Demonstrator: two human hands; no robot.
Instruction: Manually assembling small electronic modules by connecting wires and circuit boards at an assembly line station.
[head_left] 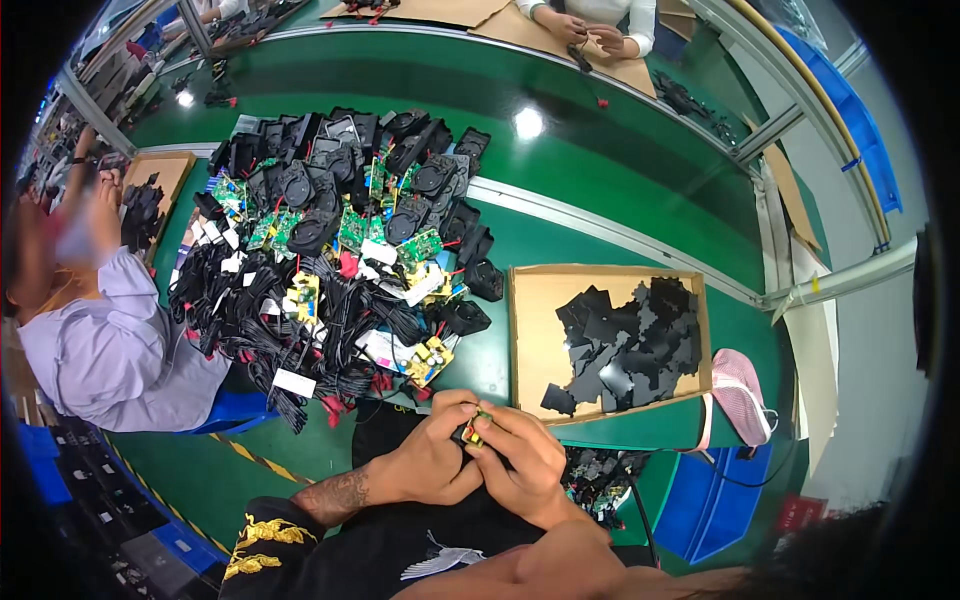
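Close to my body, at the table's near edge, both hands meet around a small circuit board (475,431) with green and yellow parts. My left hand (432,462) pinches its left side with the fingers curled in. From the right, my right hand (522,462) grips the same board between thumb and fingers. Much of the board is hidden by fingers. Just beyond lies a big heap of black plastic housings (318,188), green circuit boards (272,230), bundled black cables (345,325) and yellow boards (428,362).
Right of the heap stands a shallow cardboard tray (515,340) of thin black sheets (640,345). A pink cap (738,392) lies beyond it. Below are a blue bin (715,505) and loose circuit boards (598,478). Co-workers sit at left (120,345) and across (610,15).
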